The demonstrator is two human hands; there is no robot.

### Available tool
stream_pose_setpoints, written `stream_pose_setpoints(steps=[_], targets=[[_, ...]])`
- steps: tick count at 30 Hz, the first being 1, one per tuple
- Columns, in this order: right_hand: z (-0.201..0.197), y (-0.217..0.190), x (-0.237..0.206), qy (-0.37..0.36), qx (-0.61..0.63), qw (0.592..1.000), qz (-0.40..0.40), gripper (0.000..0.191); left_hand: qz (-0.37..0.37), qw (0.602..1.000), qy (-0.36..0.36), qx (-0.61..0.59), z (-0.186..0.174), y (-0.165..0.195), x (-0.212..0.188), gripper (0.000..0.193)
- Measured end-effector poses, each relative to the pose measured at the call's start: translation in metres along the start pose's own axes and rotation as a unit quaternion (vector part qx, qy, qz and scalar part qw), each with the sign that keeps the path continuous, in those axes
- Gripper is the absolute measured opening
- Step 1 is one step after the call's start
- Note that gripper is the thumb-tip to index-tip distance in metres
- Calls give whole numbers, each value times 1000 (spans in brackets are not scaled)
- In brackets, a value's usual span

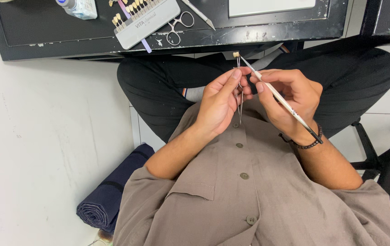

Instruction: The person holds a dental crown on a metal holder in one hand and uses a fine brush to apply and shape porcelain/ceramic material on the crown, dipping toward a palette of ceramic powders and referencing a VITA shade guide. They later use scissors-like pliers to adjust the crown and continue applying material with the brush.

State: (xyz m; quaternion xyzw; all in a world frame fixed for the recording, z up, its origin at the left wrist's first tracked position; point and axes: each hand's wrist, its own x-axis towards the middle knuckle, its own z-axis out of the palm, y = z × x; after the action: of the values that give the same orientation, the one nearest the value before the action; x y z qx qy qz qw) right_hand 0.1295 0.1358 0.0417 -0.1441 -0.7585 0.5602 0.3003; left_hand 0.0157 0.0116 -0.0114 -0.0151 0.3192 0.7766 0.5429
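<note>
Both hands' fingers (236, 77) closed: tweezers (239, 98); brush (279, 98).

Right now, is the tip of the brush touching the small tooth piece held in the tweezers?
Touching. The head view shows the brush in the right hand, its tip meeting the tooth piece atop the tweezers in the left hand, with no gap visible.

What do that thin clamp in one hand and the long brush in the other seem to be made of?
The thin silvery clamp held in the left hand looks like polished metal: it is slim and glints. The long thin brush in the right hand has a whitish matte shaft with a dark end, probably painted wood or plastic; the picture leaves that open.
</note>
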Motion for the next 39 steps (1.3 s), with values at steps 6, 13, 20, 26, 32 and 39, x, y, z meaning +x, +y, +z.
stream_pose_setpoints(steps=[6, 13, 20, 26, 32, 39], targets=[[-1, -1, -2, 16, -2, 1000, 2, 13, 24, 999, -12, 26, 1, -2, -3, 33], [-2, -13, 4, 3, -63, 998, -12, 12, 35, 998, -33, 34, 0, -4, -3, 32], [-2, -16, 7, -1, -68, 997, -22, 13, 30, 999, -24, 28, -1, -6, -4, 31], [-3, -16, 4, -7, -67, 998, -19, 13, 31, 999, -19, 22, -3, -9, -2, 31], [-3, -15, 4, 4, -88, 996, -9, 12, 27, 999, -20, 19, -3, -8, -4, 31], [-3, -14, 3, 14, -83, 996, -2, 12, 26, 999, -20, 20, -1, -7, -4, 32]])
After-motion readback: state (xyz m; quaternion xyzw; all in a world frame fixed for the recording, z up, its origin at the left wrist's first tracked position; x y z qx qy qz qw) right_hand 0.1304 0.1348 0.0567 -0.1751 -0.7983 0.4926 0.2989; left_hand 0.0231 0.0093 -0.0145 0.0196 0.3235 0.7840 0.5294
